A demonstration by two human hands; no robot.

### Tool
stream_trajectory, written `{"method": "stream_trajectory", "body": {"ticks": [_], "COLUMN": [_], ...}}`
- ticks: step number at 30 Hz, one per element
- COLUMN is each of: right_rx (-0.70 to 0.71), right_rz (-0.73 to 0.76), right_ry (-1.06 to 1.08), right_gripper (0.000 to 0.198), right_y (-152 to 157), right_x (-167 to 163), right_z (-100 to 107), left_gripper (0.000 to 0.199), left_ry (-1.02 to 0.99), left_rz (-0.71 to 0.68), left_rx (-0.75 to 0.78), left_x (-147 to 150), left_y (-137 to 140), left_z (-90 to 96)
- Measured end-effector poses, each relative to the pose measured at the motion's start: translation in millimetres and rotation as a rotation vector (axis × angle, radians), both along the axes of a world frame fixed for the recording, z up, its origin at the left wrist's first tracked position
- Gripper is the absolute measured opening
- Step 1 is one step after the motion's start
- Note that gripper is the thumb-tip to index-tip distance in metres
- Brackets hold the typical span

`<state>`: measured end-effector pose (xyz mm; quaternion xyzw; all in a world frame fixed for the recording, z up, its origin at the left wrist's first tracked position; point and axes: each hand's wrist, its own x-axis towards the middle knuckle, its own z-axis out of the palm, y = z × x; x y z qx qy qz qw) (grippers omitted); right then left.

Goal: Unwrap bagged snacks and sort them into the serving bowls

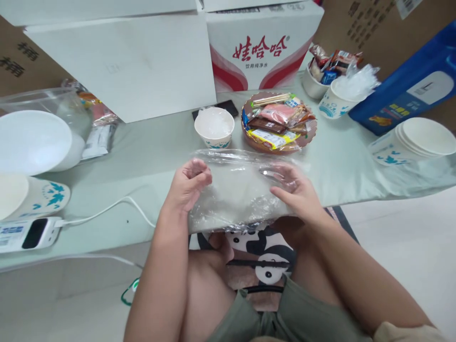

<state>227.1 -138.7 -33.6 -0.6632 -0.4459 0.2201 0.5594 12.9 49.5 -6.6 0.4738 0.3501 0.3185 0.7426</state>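
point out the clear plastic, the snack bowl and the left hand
Clear plastic [239, 190]: head view, its middle
Snack bowl [310, 129]: head view, bare right side
Left hand [187, 184]: head view, its middle

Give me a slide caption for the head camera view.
Clear plastic film spread between the left hand and right hand, near a paper cup and a bowl of assorted packets.

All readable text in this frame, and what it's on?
"娃哈哈" with "®": white-and-red carton
"饮用纯净水": same carton, under the brand
"桶", twice: left brown carton
"L": white label on blue package
Too small or blurred: right brown carton, snack packets, white device.
Clear plastic film: no text visible.
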Motion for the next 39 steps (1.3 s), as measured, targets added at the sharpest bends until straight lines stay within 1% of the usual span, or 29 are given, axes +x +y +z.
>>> {"method": "stream_trajectory", "body": {"ticks": [1,2,4,7,9,10,13,16,18,19,20,21,22,25,26,29,31,32,33,36,38,39], "right_rx": [-0.047,-0.066,-0.022,0.096,0.126,0.122,0.077,0.066,0.073,0.073,0.077,0.084,0.091,0.126,0.136,0.140,0.125,0.122,0.121,0.105,0.117,0.141], "right_rz": [0.004,-0.015,-0.102,-0.234,-0.280,-0.298,-0.327,-0.313,-0.304,-0.298,-0.294,-0.290,-0.288,-0.316,-0.328,-0.339,-0.340,-0.349,-0.361,-0.401,-0.399,-0.393], "right_ry": [-0.020,-0.020,0.061,0.210,0.236,0.234,0.183,0.031,-0.036,-0.033,-0.006,0.033,0.072,0.163,0.189,0.277,0.322,0.329,0.317,0.213,0.187,0.198], "right_gripper": [0.029,0.021,0.020,0.023,0.023,0.021,0.010,0.004,0.011,0.015,0.018,0.021,0.024,0.032,0.031,0.030,0.040,0.042,0.040,0.015,0.003,0.004], "right_y": [0,1,3,4,5,5,5,2,0,-1,-2,-2,-2,-3,-2,-1,0,0,0,-1,-5,-7], "right_x": [0,-1,-2,-3,-4,-4,-3,0,5,7,10,13,16,22,23,20,19,19,19,25,31,34], "right_z": [0,2,5,11,12,12,12,13,14,14,14,13,12,7,6,6,6,6,6,1,-3,-5], "left_gripper": [0.046,0.046,0.046,0.045,0.046,0.048,0.048,0.044,0.049,0.051,0.050,0.047,0.043,0.034,0.030,0.015,0.006,0.006,0.008,0.012,0.010,0.009], "left_ry": [-0.033,-0.056,-0.055,-0.002,0.022,0.049,0.201,0.315,0.351,0.360,0.351,0.323,0.279,0.122,0.086,0.059,0.069,0.081,0.093,0.128,0.139,0.129], "left_rz": [0.026,0.056,0.123,0.206,0.187,0.138,-0.084,-0.238,-0.368,-0.435,-0.471,-0.461,-0.409,-0.159,-0.114,-0.086,-0.054,-0.018,0.025,0.123,0.124,0.112], "left_rx": [-0.022,-0.033,-0.017,0.070,0.076,0.048,-0.049,-0.048,-0.039,-0.034,-0.022,0.000,0.031,0.128,0.147,0.216,0.281,0.312,0.338,0.367,0.336,0.311], "left_x": [1,1,2,2,1,0,-4,-10,-12,-13,-14,-14,-14,-13,-12,-12,-12,-11,-11,-11,-11,-11], "left_y": [1,2,4,7,8,8,8,6,4,3,2,1,1,1,2,5,7,8,10,13,14,14], "left_z": [1.2,2.3,3.1,1.2,-1.0,-2.0,-3.2,-1.6,-0.4,-0.2,-0.2,-0.4,-0.7,-1.5,-1.7,-4.2,-8.3,-10.9,-13.4,-17.7,-16.9,-15.7]}}
